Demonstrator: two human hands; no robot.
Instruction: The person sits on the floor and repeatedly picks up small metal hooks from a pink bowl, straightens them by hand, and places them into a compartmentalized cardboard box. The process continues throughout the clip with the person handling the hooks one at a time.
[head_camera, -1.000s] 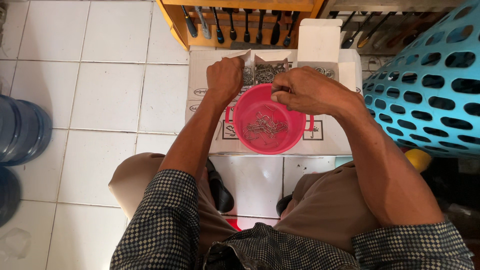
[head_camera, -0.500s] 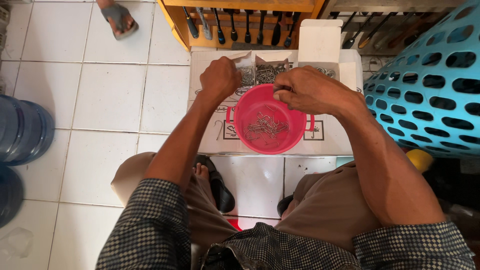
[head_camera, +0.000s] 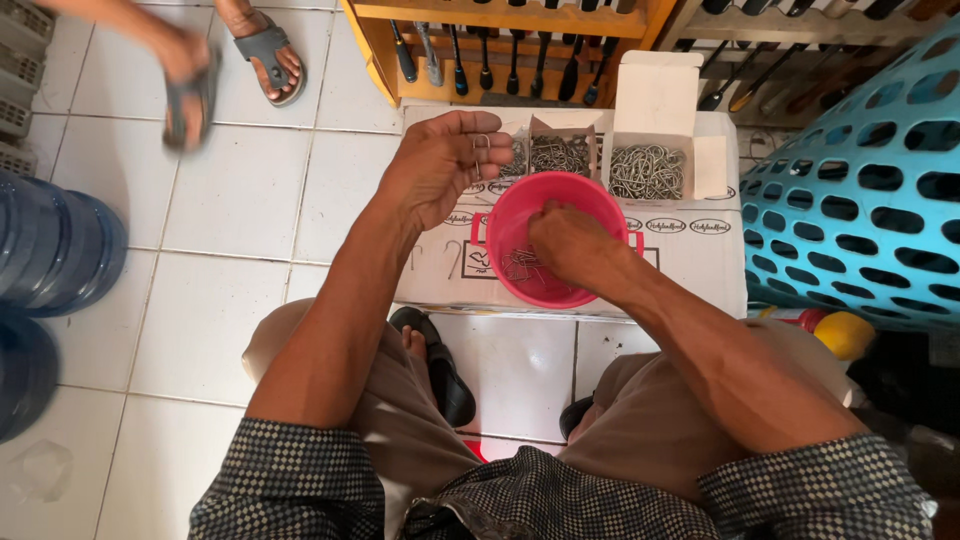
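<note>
My left hand (head_camera: 440, 160) hovers palm up over the left part of a white cardboard box (head_camera: 690, 255), pinching a small metal wire hook (head_camera: 481, 146) between its fingertips. My right hand (head_camera: 565, 240) reaches down into a red plastic bucket (head_camera: 505, 215) standing on that box, its fingers among small metal hooks (head_camera: 520, 265) lying in the bottom. Behind the bucket stand small open cartons, one (head_camera: 560, 152) in the middle and one (head_camera: 645, 170) to the right, both full of the same hooks.
A turquoise perforated basket (head_camera: 870, 200) stands close on the right. A yellow wooden rack of hanging tools (head_camera: 500, 50) runs along the back. Blue water jugs (head_camera: 50, 250) sit at the left. Another person's sandalled feet (head_camera: 260, 50) cross the white tiles at top left.
My left hand has lifted off the cartons and turned palm up with a hook. My right hand has dropped into the bucket. The other person's feet have come further into view.
</note>
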